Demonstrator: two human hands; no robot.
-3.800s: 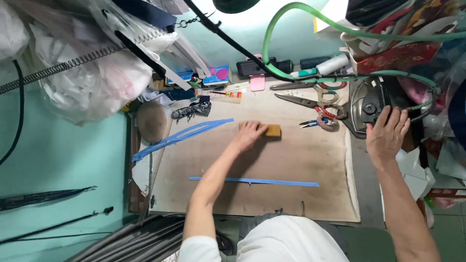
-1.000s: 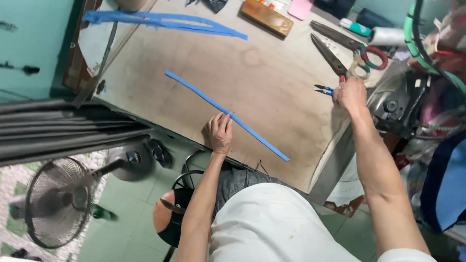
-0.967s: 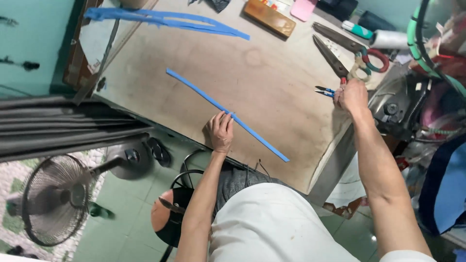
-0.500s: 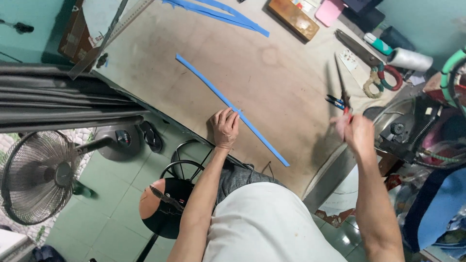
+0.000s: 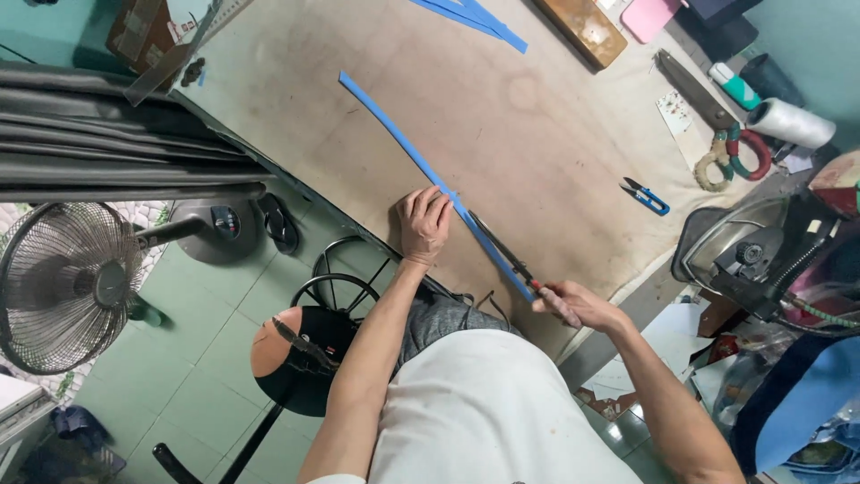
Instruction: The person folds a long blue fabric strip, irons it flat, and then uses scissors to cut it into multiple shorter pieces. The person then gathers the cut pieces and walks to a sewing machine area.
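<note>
Overhead, looking down on a stained tan bench point(image 5: 537, 116) beside a green tiled floor point(image 5: 206, 358). Left hand point(image 5: 425, 222) lying flat, fingers spread lightly, pinning a long blue strip point(image 5: 394, 134) running diagonally across the bench. Right hand point(image 5: 573, 303) closed around red-handled scissors point(image 5: 503, 253), blades lying along the strip's near end. Farther off: small blue snips point(image 5: 647, 195), large shears point(image 5: 708, 108), a white thread spool point(image 5: 792, 122), a wooden block point(image 5: 584, 29). Below the bench edge: a standing fan point(image 5: 67, 282), a round stool point(image 5: 300, 354), dark rolled material point(image 5: 116, 152) at left.
</note>
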